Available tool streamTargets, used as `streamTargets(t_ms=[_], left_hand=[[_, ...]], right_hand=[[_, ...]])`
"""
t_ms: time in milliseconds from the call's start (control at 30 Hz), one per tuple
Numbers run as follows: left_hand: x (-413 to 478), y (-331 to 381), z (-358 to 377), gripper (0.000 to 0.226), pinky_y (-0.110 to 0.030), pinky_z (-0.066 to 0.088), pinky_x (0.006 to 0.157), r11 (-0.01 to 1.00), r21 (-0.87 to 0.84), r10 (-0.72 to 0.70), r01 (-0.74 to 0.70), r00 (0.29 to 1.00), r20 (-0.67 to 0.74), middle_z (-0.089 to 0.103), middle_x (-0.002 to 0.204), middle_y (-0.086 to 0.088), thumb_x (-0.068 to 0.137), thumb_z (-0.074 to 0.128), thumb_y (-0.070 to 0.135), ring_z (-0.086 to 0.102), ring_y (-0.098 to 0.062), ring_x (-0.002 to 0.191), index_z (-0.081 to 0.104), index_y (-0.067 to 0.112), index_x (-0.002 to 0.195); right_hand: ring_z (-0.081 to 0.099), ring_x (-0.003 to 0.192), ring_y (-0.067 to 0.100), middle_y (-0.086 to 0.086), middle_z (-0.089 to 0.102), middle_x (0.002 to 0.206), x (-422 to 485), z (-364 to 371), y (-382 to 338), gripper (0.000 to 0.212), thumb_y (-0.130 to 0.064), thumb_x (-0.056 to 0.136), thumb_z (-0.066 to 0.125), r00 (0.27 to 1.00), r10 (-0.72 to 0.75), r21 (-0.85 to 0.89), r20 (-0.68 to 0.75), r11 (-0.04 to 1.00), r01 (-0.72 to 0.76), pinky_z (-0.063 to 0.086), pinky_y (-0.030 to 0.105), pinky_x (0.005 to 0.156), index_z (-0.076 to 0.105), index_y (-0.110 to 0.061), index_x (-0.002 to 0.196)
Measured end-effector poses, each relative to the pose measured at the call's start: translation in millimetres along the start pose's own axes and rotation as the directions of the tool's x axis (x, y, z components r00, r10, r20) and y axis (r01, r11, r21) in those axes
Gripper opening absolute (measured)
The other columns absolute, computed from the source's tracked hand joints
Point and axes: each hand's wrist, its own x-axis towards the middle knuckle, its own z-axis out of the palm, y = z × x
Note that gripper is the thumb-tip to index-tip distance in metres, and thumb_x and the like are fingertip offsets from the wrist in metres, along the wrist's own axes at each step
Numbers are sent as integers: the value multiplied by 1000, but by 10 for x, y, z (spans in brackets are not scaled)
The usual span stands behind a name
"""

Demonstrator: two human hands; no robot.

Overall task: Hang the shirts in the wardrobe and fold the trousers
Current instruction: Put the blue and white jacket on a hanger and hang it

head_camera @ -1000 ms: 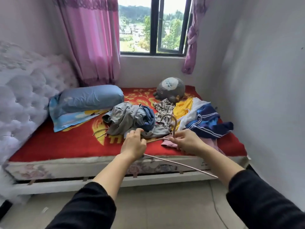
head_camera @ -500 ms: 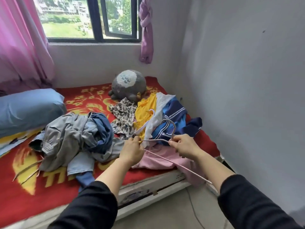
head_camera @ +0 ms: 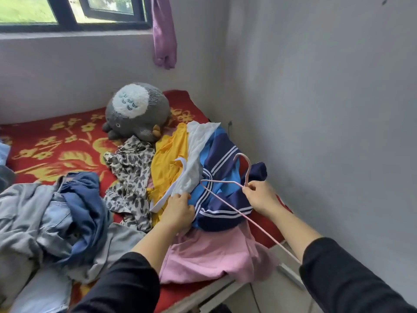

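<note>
My right hand (head_camera: pixel 259 196) pinches a pink wire hanger (head_camera: pixel 225 195) at the base of its hook, above a navy and blue shirt with white stripes (head_camera: pixel 223 177). My left hand (head_camera: pixel 178 211) reaches down onto the clothes and takes hold of the white edge of a yellow and white garment (head_camera: pixel 171 168). A pink garment (head_camera: pixel 207 254) lies at the bed's near edge, a leopard-print one (head_camera: pixel 133 175) to the left. Grey and denim trousers (head_camera: pixel 52 218) are heaped at the far left.
The clothes lie on a bed with a red and gold blanket (head_camera: pixel 56 141). A grey plush toy (head_camera: pixel 137 111) sits at the back. A grey wall (head_camera: pixel 316 109) runs along the right, a window (head_camera: pixel 67 10) behind. Bare floor (head_camera: pixel 270 294) shows beside the bed.
The view has swung right and closer to the shirts. My left hand has let go of the hanger and dropped onto the yellow and white garment. My right hand still holds the hanger.
</note>
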Motion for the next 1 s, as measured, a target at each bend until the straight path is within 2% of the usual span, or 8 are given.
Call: streamTargets(t_ms=[200,367,500,600,700,800,900,1000], left_hand=[[1193,153,328,44,-37,36,100,996,88,-12,7,998,54,47,134,-10,88,46,12,41,-28,124,47,14,132],[1850,111,622,64,-35,37,101,896,413,139,-161,987,82,28,149,-5,86,47,6,33,-26,132,30,22,145],[2269,-18,881,80,-38,23,115,783,574,145,-240,968,207,-1,160,-10,90,50,10,9,-29,146,4,27,153],[2534,-101,1054,79,-40,18,117,702,621,195,-349,933,304,-14,160,-9,94,43,10,-2,-28,148,-6,32,152],[2752,-159,1178,77,-41,16,115,610,653,259,-449,892,372,-20,159,-9,96,39,11,-7,-28,148,-9,36,151],[2958,-155,1241,71,-43,15,115,545,678,271,-494,869,415,-21,158,-9,98,39,14,-9,-28,147,-2,37,151],[3164,-96,1238,53,-46,11,116,565,665,268,-489,871,413,-12,160,-8,99,40,19,-8,-28,148,24,33,148],[3296,-38,1236,28,-46,11,115,645,552,350,-529,846,402,35,150,-5,101,39,24,9,-24,148,53,24,125]], right_hand=[[59,97,35,11,66,100,1285,194,248,16,-20,87,53,995,102,14,-9,995,-101,33,29,70,59,-13,99],[58,96,36,16,64,101,1918,473,516,28,-15,85,54,991,135,-4,23,991,-135,42,36,78,57,-11,112],[58,90,31,8,61,90,2178,723,761,25,-13,86,53,981,182,1,64,983,-183,39,32,73,57,-15,110],[59,89,28,-1,58,81,2290,923,891,9,-20,91,52,951,258,0,169,965,-262,38,30,71,59,-21,96],[55,82,29,-1,56,76,2334,1094,1003,23,-29,96,48,929,283,-32,239,958,-284,32,30,66,51,-19,76],[47,75,25,-1,52,72,2336,1172,1074,35,-31,97,46,920,307,-35,242,951,-308,26,30,62,43,-18,65],[51,76,28,5,57,74,2352,1172,1133,37,-30,97,45,911,319,-27,260,946,-323,33,32,64,38,-18,63],[56,81,32,11,59,79,2357,1127,1140,36,-27,97,43,904,335,-18,266,939,-343,40,34,69,39,-19,62]])
